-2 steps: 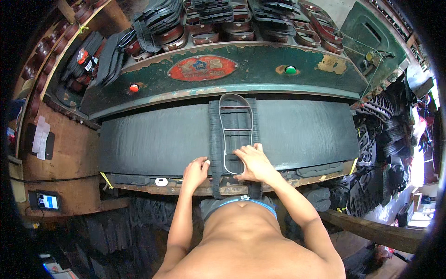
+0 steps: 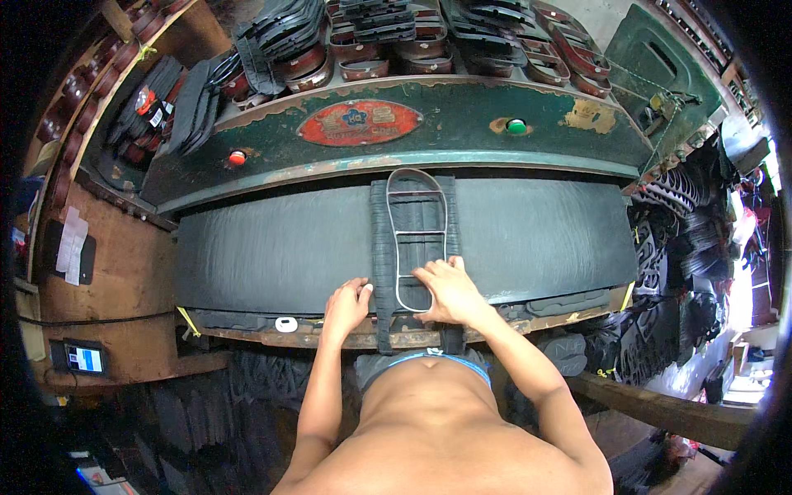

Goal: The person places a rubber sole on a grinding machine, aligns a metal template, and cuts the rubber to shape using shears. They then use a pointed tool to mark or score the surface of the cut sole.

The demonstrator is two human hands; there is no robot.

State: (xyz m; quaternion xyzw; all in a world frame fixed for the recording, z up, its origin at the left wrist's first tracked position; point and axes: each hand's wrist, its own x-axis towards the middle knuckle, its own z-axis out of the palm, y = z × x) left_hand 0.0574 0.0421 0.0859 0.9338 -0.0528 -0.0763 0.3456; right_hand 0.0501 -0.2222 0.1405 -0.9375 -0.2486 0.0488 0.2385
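A sole-shaped cutting die (image 2: 398, 276), a thin metal outline with crossbars, lies lengthwise on a ribbed black rubber strip (image 2: 381, 247). My right hand (image 2: 450, 293) grips the die's near end, thumb at the bottom edge and fingers over its right side. To the left of the strip, my left hand (image 2: 347, 303) rests at the near edge of the dark cutting board (image 2: 272, 239). Its fingers are loosely bent with nothing visible in them. The strip hangs over the board's near edge toward my waist.
Behind the board stands a green press beam (image 2: 462, 124) with a red button (image 2: 237, 157) and a green button (image 2: 516, 126). Stacked dies (image 2: 425, 62) and black soles (image 2: 280, 41) sit on top. A small white case (image 2: 286, 324) lies on the front ledge; black offcuts (image 2: 660, 330) hang at right.
The cutting die has shifted slightly left and nearer on the strip, with my right hand still on it. My left hand has barely moved.
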